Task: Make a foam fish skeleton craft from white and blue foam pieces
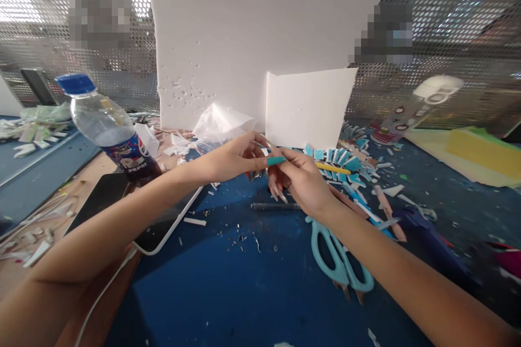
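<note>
My left hand point(240, 158) and my right hand point(303, 179) meet fingertip to fingertip above the blue tabletop point(211, 293). The left fingers are pinched together, and a long teal tip point(275, 160), which looks like a fingernail, points from the thumb towards the right hand. My right thumb and forefinger close at the same spot, with the other fingers curled below and long glossy nails showing. Whatever lies between the fingertips is too small or hidden to name. Under the right hand lies a dark pen-like stick point(274, 206), and beside its wrist are light-blue-handled scissors point(331, 257).
At left, a Pepsi bottle point(118, 130) stands by a white-edged tablet point(163, 236) with a cable. White foam boards point(252, 27) rise behind a clear plastic bag point(222, 122). Blue patterned pieces point(325, 155), a yellow stick point(334, 168) and a dark blue tool point(431, 238) lie right.
</note>
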`<act>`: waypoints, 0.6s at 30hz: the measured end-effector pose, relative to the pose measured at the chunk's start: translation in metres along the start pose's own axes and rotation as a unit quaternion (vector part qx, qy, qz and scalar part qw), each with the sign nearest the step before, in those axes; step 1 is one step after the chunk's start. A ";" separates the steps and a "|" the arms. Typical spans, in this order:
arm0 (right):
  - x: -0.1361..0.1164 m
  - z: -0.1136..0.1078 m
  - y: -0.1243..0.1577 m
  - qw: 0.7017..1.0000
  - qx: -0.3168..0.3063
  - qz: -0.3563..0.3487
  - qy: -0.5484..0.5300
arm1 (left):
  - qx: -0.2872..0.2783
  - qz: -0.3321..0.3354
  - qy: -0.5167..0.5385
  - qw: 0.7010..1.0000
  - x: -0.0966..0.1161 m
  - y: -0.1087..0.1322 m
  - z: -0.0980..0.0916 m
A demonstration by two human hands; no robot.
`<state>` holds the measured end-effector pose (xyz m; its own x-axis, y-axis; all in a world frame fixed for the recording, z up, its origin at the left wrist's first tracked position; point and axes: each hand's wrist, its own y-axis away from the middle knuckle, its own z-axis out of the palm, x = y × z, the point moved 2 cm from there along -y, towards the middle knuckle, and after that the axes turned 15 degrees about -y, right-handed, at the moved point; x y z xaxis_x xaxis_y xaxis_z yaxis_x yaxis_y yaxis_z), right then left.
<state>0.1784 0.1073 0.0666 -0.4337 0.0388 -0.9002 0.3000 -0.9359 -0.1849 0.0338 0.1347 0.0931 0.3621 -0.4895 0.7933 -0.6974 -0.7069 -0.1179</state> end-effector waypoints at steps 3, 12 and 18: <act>-0.001 0.001 0.001 1.000 0.017 -0.009 0.017 | 0.009 0.011 -0.016 1.000 -0.003 -0.002 0.000; -0.007 -0.006 -0.002 0.979 0.165 -0.117 0.038 | 0.109 0.001 -0.002 0.994 0.001 0.001 -0.010; -0.010 -0.007 -0.004 0.973 0.194 -0.124 -0.023 | 0.114 0.006 -0.005 0.993 0.001 0.001 -0.006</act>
<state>0.1878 0.1130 0.0737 -0.4927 0.2737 -0.8260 -0.1593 -0.9616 -0.2236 0.0298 0.1359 0.0973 0.3612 -0.5037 0.7848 -0.5446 -0.7971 -0.2609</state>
